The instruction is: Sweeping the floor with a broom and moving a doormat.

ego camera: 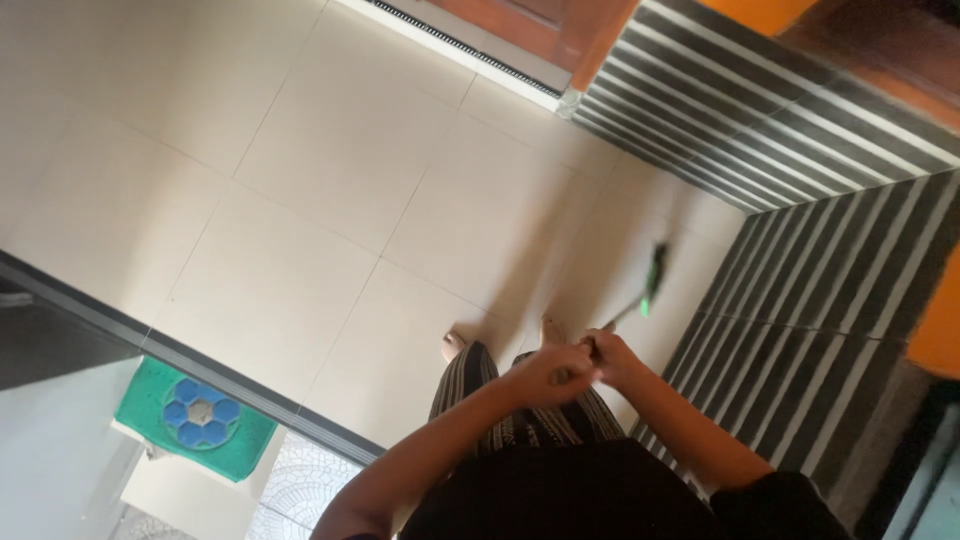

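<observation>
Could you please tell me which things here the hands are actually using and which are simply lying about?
In use: left hand and right hand, both closed on the thin handle with its blurred green end.

Lying about: green and blue mat; striped wall tiles.

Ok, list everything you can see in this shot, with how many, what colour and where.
floor tiles: many, cream, across the middle and left
striped wall tiles: many, black and pale grey, right side and upper right
door bottom: one, reddish brown, top centre, above a dark threshold strip
dark sill: one, black, running diagonally at lower left
mat: one, green with a blue hexagon pattern, lower left below the sill
thin tool: one, dark handle with a blurred green end, over the floor by the striped wall
feet: two, bare, on the cream floor
left hand: one, closed, at the handle
right hand: one, closed around the handle's near end
</observation>
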